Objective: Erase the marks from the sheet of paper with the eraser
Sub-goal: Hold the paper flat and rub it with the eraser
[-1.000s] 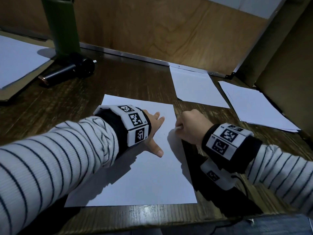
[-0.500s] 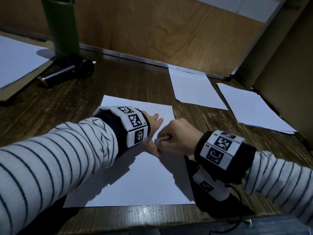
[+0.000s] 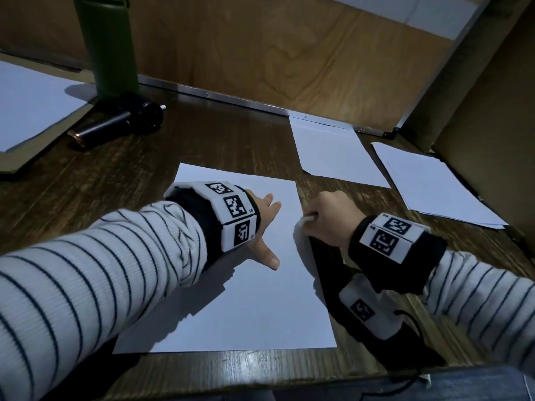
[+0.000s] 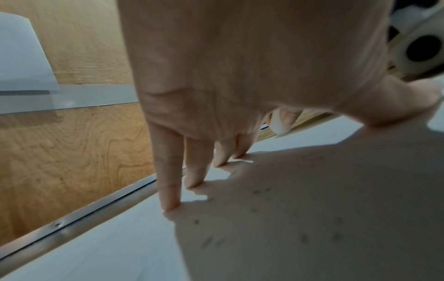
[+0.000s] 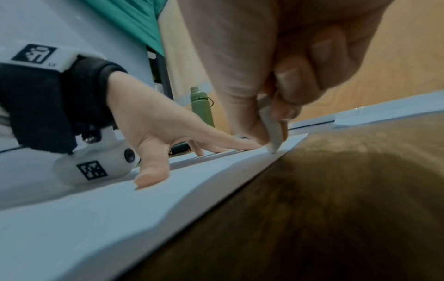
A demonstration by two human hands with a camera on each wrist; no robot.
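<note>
A white sheet of paper (image 3: 254, 308) lies on the dark wooden table in front of me. My left hand (image 3: 265, 227) presses flat on its upper part, fingers (image 4: 169, 194) straight and spread, thumb out toward me. Small grey specks (image 4: 259, 211) dot the paper under that hand. My right hand (image 3: 330, 218) is curled into a fist at the sheet's right edge and pinches a white eraser (image 3: 306, 220). In the right wrist view the eraser (image 5: 271, 131) has its tip down on the paper, close to the edge (image 5: 283, 152).
Two more white sheets (image 3: 335, 153) (image 3: 431, 183) lie at the back right. A green bottle (image 3: 107, 44) stands at the back left with a black cylinder (image 3: 115, 124) lying beside it. Wooden panels wall in the back and right. A cable (image 3: 408, 380) hangs at the near edge.
My right hand with the eraser went left across the sheet up to my left thumb, then came back right to the sheet's right edge. The left hand stayed pressed on the paper.
</note>
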